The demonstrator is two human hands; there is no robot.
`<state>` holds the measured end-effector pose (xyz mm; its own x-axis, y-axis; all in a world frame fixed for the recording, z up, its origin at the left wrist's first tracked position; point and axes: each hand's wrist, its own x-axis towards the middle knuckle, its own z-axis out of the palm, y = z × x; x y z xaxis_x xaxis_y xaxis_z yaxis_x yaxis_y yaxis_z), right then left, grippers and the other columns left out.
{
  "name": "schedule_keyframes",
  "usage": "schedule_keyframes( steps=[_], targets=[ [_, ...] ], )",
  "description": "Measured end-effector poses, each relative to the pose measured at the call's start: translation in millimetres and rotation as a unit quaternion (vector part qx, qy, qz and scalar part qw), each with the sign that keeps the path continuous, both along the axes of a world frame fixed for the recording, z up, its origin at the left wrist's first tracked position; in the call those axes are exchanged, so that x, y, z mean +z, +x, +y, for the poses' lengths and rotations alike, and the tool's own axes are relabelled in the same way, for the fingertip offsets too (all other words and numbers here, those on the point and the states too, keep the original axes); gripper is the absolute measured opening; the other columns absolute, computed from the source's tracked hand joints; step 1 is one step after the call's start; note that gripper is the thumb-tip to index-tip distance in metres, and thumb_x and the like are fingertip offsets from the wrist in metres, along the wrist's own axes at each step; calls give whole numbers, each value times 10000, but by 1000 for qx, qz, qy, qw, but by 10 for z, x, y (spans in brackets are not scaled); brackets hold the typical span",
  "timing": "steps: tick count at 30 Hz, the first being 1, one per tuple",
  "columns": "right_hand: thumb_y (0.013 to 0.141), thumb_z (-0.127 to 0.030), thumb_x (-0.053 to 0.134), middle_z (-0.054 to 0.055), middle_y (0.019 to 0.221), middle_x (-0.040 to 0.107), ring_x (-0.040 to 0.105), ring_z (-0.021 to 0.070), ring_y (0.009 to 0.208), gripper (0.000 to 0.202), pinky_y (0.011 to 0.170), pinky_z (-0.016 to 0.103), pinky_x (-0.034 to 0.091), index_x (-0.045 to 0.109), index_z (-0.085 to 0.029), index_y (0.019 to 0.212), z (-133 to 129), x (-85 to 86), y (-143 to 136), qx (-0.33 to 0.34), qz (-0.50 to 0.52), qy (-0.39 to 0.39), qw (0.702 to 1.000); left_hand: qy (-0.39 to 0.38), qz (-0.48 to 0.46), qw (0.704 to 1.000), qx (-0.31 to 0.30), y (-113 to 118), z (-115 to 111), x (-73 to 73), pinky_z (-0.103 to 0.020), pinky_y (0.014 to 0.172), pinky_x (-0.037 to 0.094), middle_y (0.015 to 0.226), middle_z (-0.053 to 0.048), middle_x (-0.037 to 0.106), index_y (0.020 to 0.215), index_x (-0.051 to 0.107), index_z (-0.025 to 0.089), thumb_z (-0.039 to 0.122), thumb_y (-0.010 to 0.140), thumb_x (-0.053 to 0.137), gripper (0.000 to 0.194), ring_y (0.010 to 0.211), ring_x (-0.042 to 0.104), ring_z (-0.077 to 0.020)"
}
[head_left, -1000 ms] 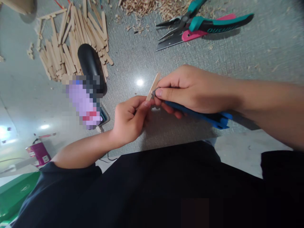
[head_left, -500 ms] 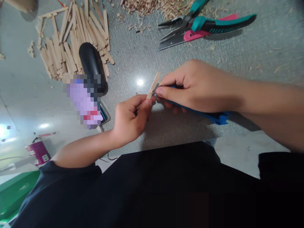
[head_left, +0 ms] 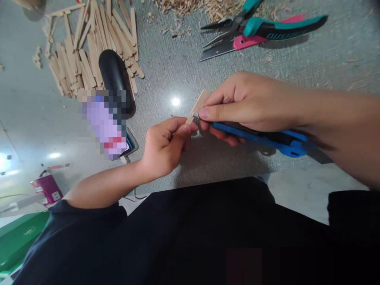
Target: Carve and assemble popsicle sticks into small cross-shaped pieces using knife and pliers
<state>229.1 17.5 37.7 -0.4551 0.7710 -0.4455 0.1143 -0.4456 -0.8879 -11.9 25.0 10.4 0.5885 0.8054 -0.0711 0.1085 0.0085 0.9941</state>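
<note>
Near the middle of the table, my left hand pinches the lower end of a flat wooden stick, which tilts up to the right. My right hand is closed around a blue utility knife, its thumb and forefinger close to the blade. The blade tip touches or nearly touches the stick's edge just above my left fingertips. The knife's far end extends under my right wrist.
A pile of wooden sticks lies at the upper left beside a black case and a blurred phone. Pliers rest across a pink-handled cutter at the top. Wood shavings lie behind them.
My right hand has turned slightly, and more of the blue knife shows beneath it. The stick leans further to the right. My left hand has barely moved.
</note>
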Motion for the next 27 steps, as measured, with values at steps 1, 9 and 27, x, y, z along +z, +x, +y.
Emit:
schedule_keyframes(
  steps=[1,9,27],
  targets=[
    [1162,-354,734,41,693,718,627,116,486,386,455,261,457,783,-159,833,-2,2,1,3,0,-4,1000,1,1,1000,0,-1,1,-1,-257,556,515,586,36,603,943,790,193,565,1163,689,443,520,569,-102],
    [1109,-412,821,13,659,713,621,107,507,400,492,263,449,778,-182,784,20,-75,-38,-4,-33,57,998,10,30,999,24,6,-31,-9,-260,539,489,577,36,599,972,814,185,602,1152,691,470,512,563,-105],
    [1129,-263,727,-6,598,670,610,108,538,423,556,278,403,713,-183,713,-59,55,-33,13,-130,141,981,59,64,996,21,-11,-62,13,-270,540,457,638,13,664,1012,847,192,605,1143,712,454,547,562,-112]
  ],
)
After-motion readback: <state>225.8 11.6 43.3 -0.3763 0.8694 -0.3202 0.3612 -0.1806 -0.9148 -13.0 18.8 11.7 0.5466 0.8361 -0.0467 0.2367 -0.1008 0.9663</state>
